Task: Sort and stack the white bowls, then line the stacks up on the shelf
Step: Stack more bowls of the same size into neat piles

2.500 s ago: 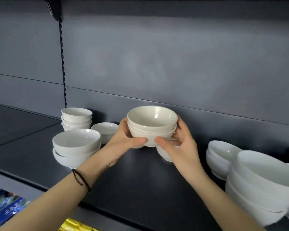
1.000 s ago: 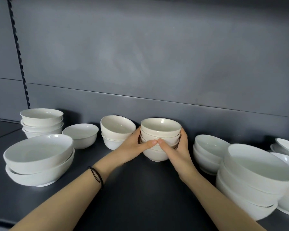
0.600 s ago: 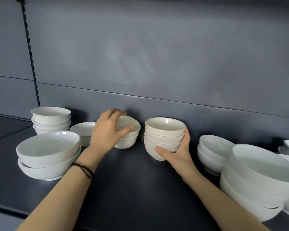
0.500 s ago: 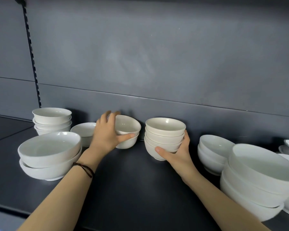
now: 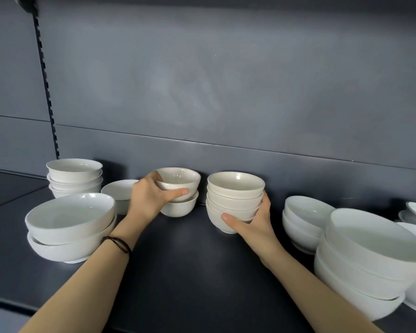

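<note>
- The shelf [image 5: 190,265] carries white bowls in several groups; the two that matter stand mid-shelf.
- The stack [image 5: 235,198], four bowls high, stands upright on the shelf.
- The bowl [image 5: 180,180] lies just left of the stack, over a lower bowl [image 5: 179,209]. I cannot tell whether it is lifted clear.
- The left hand [image 5: 149,198] has its grip curled round the bowl, thumb on the near wall and fingers at the left rim.
- The right hand [image 5: 252,227] grips the stack low down, thumb in front and fingers round the right side.
- Likely move: the bowl travels rightward and up onto the stack. The left hand is nearer and holds it.
</note>
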Tool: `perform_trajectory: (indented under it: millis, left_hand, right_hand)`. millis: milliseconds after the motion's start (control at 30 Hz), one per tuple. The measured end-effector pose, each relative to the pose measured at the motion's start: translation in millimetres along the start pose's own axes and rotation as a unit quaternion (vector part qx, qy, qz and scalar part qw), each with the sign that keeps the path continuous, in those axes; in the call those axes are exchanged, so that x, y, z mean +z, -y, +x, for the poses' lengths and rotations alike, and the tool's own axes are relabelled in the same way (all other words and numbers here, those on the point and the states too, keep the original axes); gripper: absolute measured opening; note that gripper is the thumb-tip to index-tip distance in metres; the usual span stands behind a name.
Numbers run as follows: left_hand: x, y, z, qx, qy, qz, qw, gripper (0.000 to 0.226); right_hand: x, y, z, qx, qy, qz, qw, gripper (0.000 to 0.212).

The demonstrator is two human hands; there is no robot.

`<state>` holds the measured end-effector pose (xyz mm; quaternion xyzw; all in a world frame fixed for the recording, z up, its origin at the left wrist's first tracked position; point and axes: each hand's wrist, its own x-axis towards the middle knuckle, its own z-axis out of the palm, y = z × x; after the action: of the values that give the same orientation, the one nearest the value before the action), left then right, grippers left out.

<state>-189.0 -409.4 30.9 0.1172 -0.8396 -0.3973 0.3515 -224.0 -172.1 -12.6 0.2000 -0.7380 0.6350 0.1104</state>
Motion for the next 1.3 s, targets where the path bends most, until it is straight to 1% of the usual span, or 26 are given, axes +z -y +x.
perform_trajectory:
  millis: [67, 167, 233, 367, 533, 633, 800, 900, 1067, 1300]
  left_hand:
    - [-3, -6, 2, -0.027, -0.037, -0.065, 0.997, 0.059]
    - [-6, -16, 6, -0.049, -0.100, -0.153, 0.982, 0.069]
    - [-4, -28, 6, -0.044, -0.100, -0.195, 0.975, 0.067]
    - [10, -60, 2, 0.002, -0.061, -0.230, 0.971, 0.054]
    - [37, -88, 2, 0.039, -0.026, -0.220, 0.974, 0.049]
    - [48, -88, -3, 0.052, -0.007, -0.209, 0.976, 0.053]
    - [63, -82, -16, 0.068, 0.025, -0.180, 0.981, 0.063]
    - [66, -81, -18, 0.070, 0.035, -0.149, 0.986, 0.064]
    - [65, -78, -22, 0.081, 0.042, -0.129, 0.988, 0.062]
    - [65, -71, -27, 0.081, 0.051, -0.124, 0.988, 0.061]
  right_hand:
    - [1, 0, 0, 0.002, -0.006, -0.003, 1.000, 0.121]
    - [4, 1, 1, 0.004, -0.017, -0.001, 1.000, 0.125]
    - [4, 1, 0, 0.003, -0.019, -0.001, 1.000, 0.124]
    - [4, 2, 0, 0.010, -0.011, -0.009, 1.000, 0.124]
    - [2, 3, 0, 0.012, -0.013, -0.021, 1.000, 0.127]
    - [2, 1, 1, 0.006, -0.018, -0.023, 1.000, 0.124]
    - [3, 1, 1, 0.005, -0.022, -0.022, 1.000, 0.130]
    - [4, -1, 1, 0.008, -0.024, -0.024, 0.999, 0.129]
    - [4, -1, 0, 0.008, -0.026, -0.028, 0.999, 0.128]
    - [3, 0, -1, 0.006, -0.018, -0.023, 1.000, 0.127]
